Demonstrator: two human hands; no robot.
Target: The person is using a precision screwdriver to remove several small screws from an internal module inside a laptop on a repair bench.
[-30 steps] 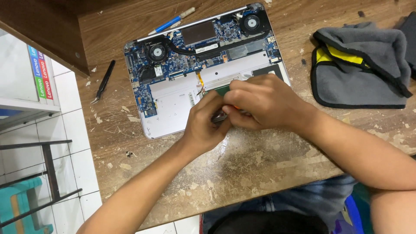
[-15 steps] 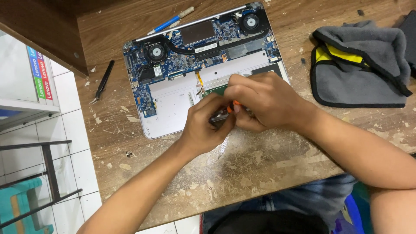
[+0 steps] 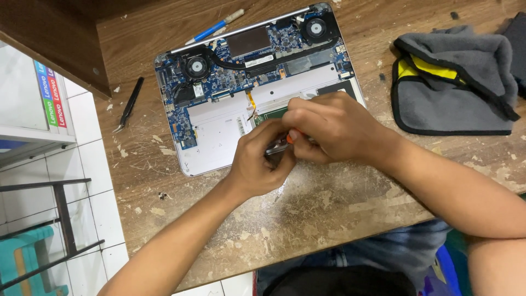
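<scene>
My left hand (image 3: 257, 161) and right hand (image 3: 329, 129) pinch together on a small orange-tipped tool (image 3: 280, 144) at the near edge of the opened laptop (image 3: 219, 126) on the worn table (image 3: 307, 208)

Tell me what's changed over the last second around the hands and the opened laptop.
Very little. The left hand and right hand stay pressed together over the front edge of the opened laptop, with only a slight shuffle of the fingers; a small orange-tipped tool now shows between them. Nothing was picked up or let go. The tweezers, blue pen and grey pouch lie as before.
</scene>
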